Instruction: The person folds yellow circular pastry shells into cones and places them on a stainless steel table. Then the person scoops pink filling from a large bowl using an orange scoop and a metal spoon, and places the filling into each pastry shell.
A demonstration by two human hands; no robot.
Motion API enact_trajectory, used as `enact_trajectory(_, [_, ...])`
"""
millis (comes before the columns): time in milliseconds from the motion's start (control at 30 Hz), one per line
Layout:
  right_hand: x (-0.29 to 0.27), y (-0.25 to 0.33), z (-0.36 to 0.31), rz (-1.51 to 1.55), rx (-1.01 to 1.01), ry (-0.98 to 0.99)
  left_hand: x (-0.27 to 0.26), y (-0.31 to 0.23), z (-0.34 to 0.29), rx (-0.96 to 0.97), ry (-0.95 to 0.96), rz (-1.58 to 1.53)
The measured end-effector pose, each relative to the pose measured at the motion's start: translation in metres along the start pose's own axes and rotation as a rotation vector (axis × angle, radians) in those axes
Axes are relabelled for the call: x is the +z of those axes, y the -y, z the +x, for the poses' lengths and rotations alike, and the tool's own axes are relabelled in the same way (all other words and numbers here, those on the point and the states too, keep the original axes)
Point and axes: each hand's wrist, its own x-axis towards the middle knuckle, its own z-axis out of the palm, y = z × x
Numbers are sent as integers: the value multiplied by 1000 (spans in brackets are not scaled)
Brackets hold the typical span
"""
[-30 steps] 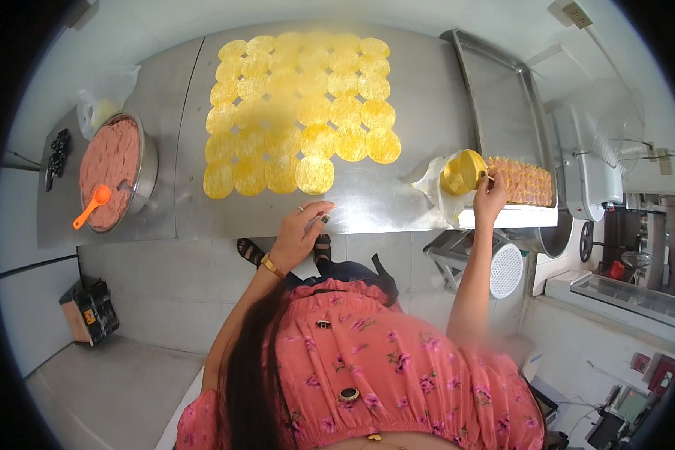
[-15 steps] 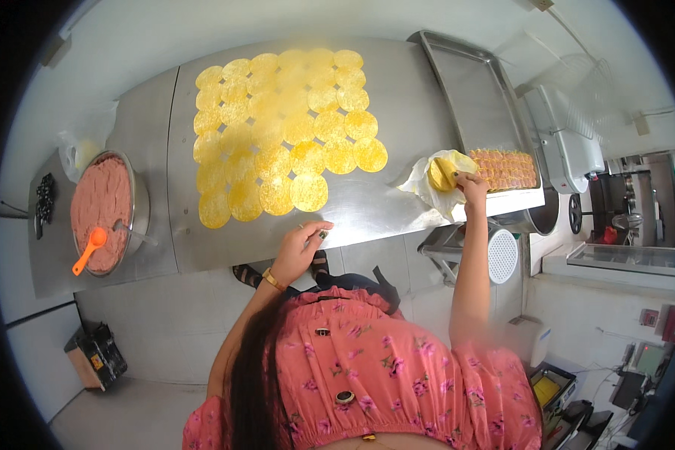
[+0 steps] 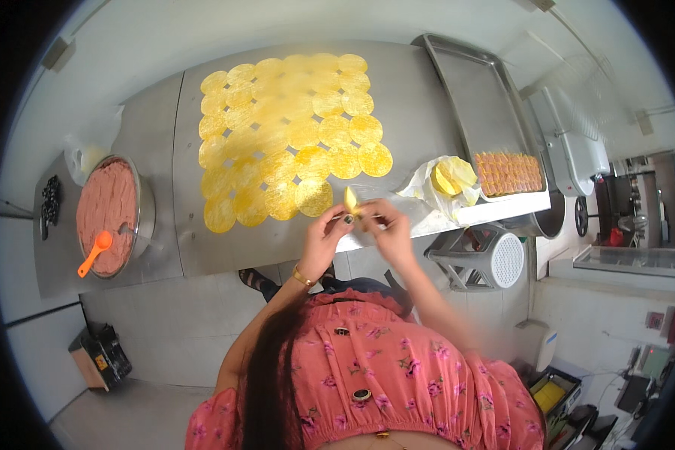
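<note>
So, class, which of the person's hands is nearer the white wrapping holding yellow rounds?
Right. The right hand is left of the white wrapping and lower in view; the left hand is farther left, beyond the right.

You've got golden-yellow rounds (image 3: pixel 281 200) on a silver-grey counter (image 3: pixel 409 97), pink paste (image 3: pixel 106 199), a bright orange spoon (image 3: pixel 97 251), your coral blouse (image 3: pixel 352 356) patterned with purple-pink flowers!

The smooth metal tabletop (image 3: pixel 412 97) is reflecting light; the yellow rounds (image 3: pixel 313 196) are showing a glossy face; the pink paste (image 3: pixel 105 199) is presenting a matt, furrowed surface; the orange spoon (image 3: pixel 97 250) is displaying smooth plastic.
</note>
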Motion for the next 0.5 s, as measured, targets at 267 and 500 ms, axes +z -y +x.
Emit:
enact_trajectory(267, [33, -4, 6, 314, 187, 328, -39, 5, -33, 19, -173, 60])
enact_trajectory(500, [47, -7, 12, 297, 176, 458, -46, 3, -49, 58, -315, -35])
